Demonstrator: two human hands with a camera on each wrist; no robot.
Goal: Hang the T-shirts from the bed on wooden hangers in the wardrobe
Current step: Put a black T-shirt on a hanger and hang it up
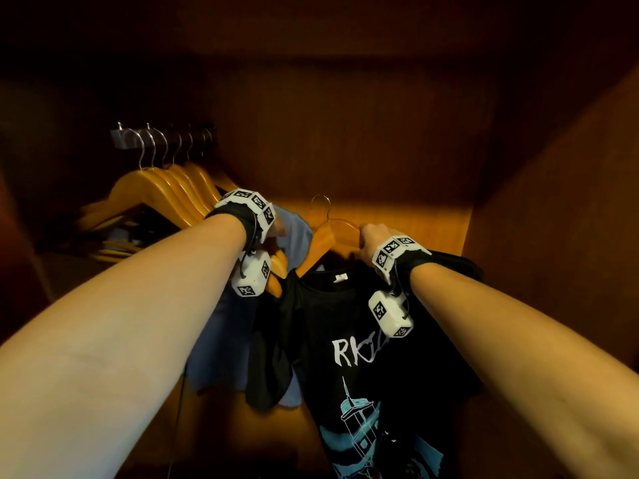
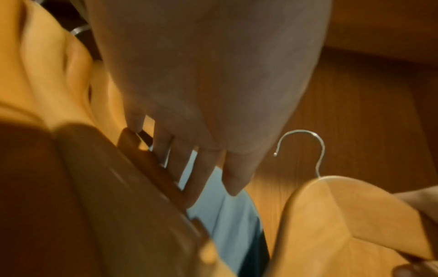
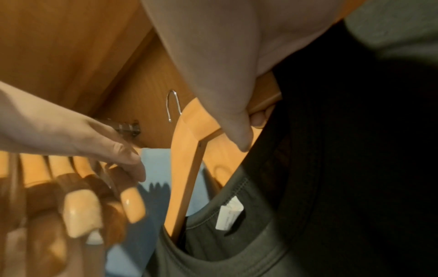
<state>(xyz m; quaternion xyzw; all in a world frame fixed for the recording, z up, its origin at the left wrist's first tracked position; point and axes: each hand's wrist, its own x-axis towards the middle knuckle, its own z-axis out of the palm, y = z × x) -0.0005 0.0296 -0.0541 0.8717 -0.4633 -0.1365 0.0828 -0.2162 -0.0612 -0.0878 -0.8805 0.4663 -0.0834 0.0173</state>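
Observation:
A black printed T-shirt (image 1: 363, 375) hangs on a wooden hanger (image 1: 332, 233) inside the wardrobe. My right hand (image 1: 371, 238) grips that hanger's right shoulder, thumb on top in the right wrist view (image 3: 237, 121). Its metal hook (image 1: 320, 202) is in the air, right of the rail (image 1: 121, 138) and touching nothing. My left hand (image 2: 201, 168) lies with straight fingers against a blue T-shirt (image 1: 297, 236) on the nearest hung hanger. The wrist band hides most of that hand in the head view.
Several bare wooden hangers (image 1: 173, 191) hang close together on the rail at the left. The wardrobe's back panel (image 1: 345, 133) is close behind, and its right side wall (image 1: 553, 202) rises beside my right arm.

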